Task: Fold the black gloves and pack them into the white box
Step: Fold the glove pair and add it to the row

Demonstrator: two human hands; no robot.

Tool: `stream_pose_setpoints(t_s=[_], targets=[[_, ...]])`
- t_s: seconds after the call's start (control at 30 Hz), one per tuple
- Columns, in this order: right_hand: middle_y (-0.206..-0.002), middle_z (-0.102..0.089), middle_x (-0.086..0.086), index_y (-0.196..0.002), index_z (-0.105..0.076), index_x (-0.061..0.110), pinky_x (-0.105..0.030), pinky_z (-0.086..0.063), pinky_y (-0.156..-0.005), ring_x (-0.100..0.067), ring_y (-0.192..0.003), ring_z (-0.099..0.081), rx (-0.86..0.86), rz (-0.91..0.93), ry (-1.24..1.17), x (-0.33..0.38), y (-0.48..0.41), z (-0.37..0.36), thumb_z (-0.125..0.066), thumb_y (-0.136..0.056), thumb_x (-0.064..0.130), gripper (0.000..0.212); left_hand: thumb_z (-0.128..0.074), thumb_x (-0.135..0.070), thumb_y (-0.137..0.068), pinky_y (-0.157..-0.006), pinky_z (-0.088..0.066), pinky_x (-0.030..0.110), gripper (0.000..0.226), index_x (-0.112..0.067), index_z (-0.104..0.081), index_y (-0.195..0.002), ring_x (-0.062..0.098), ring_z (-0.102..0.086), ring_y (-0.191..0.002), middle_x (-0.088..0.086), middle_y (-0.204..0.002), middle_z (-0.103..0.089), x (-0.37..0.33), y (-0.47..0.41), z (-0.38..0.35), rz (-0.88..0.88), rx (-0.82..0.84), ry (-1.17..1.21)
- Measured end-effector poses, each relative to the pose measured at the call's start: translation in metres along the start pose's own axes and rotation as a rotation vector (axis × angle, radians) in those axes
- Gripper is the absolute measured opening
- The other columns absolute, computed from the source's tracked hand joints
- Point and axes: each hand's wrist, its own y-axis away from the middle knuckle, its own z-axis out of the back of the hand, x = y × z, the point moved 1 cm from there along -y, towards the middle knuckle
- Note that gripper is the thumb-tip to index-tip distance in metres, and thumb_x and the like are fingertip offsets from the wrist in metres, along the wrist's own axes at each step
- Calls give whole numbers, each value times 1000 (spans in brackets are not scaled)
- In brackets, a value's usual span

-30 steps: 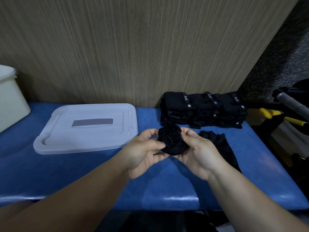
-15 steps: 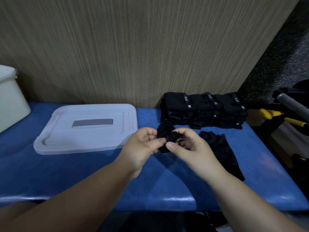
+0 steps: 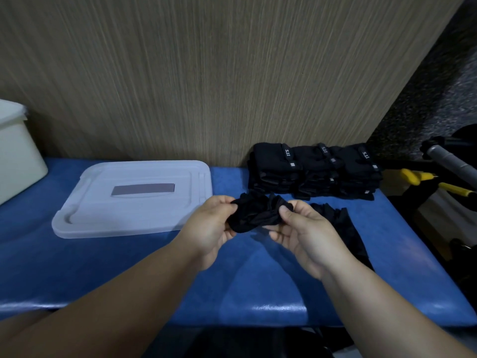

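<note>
A bunched black glove (image 3: 258, 215) hangs in the air above the blue bench, stretched between my hands. My left hand (image 3: 211, 231) pinches its left end and my right hand (image 3: 304, 236) pinches its right end, thumbs on top. Another black glove (image 3: 343, 228) lies flat on the bench just right of my right hand. A stack of folded black gloves (image 3: 315, 171) with small labels sits against the wall behind. The white box (image 3: 18, 151) stands at the far left edge, only partly in view.
The box's translucent white lid (image 3: 134, 197) lies flat on the blue padded bench (image 3: 129, 267), left of my hands. A wood-grain wall rises behind. Yellow-handled tools (image 3: 418, 177) and a grey handle (image 3: 449, 161) sit off the bench's right end.
The glove was a tight round bundle held between both hands. My hands have since moved apart and it is now pulled out wider between them.
</note>
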Motion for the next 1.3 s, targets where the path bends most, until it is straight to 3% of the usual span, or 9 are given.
stream_pose_setpoints(t_s=[0.2, 0.33, 0.43, 0.6, 0.77, 1.0, 1.07, 1.17, 1.3], targets=[[-88, -69, -10, -112, -51, 11, -26, -50, -66, -15, -71, -64, 10, -62, -166, 1, -3, 4, -47, -97, 15, 16, -60, -20, -93, -79, -50, 29, 18, -16, -52, -108, 15, -62, -80, 7, -87, -65, -2, 4, 0, -105, 12, -166], [-96, -67, -11, -103, -54, 11, -27, -53, -68, -17, -77, -63, 59, -84, -219, 2, -3, 5, -45, -96, 14, 11, -61, -23, -92, -75, -48, 36, 9, -30, -61, -98, 19, -55, -71, 11, -71, -55, -4, 3, 5, -245, -20, -402], [-99, -66, -12, -100, -52, 11, -27, -54, -66, -19, -80, -62, 64, -77, -258, 2, -3, 4, -42, -95, 14, 11, -56, -24, -94, -72, -47, 31, 13, -30, -66, -88, 15, -58, -76, 12, -82, -65, -4, 4, 6, -255, -24, -466], [-96, -65, -11, -113, -50, 12, -29, -49, -71, -18, -80, -63, -37, -7, -273, 8, -6, 9, -39, -97, 13, 20, -48, -21, -100, -78, -46, 25, 19, -16, -66, -101, 12, -63, -92, -1, -101, -70, -2, 5, 3, -18, 72, -51], [-97, -70, -13, -119, -53, 8, -34, -56, -75, -21, -80, -67, -121, 12, -314, 9, -8, 13, -35, -98, 8, 28, -40, -19, -102, -70, -43, 25, 24, -11, -62, -104, 12, -61, -77, 3, -91, -70, -3, 6, -3, 52, 139, 234], [-101, -69, -19, -109, -49, 12, -36, -58, -69, -29, -88, -71, -116, 17, -207, 10, -5, 8, -34, -98, 7, 19, -53, -10, -95, -79, -47, 30, 7, -14, -58, -98, 17, -59, -85, 7, -98, -64, 1, 9, -4, -69, 109, -162], [-98, -68, -18, -106, -49, 13, -34, -57, -65, -27, -84, -70, -128, 36, -140, 10, -3, 7, -35, -99, 7, 17, -59, -5, -90, -87, -47, 27, 30, -30, -52, -107, 7, -59, -96, -8, -113, -58, 1, 9, -2, -168, 73, -273], [-84, -69, -9, -97, -49, 14, -30, -52, -60, -19, -73, -69, -125, 45, -51, 8, -2, 2, -36, -100, 8, 15, -56, 1, -90, -99, -42, 23, 60, -50, -49, -119, -6, -50, -119, -26, -130, -51, 2, 11, -2, -257, 239, -333], [-76, -65, -5, -93, -50, 17, -35, -51, -67, -20, -73, -61, -165, 37, -4, 4, -4, 1, -37, -101, 10, 17, -54, 8, -89, -94, -46, 23, 41, -28, -67, -103, 6, -63, -105, -8, -107, -71, 4, 10, -3, -298, 256, -382]])
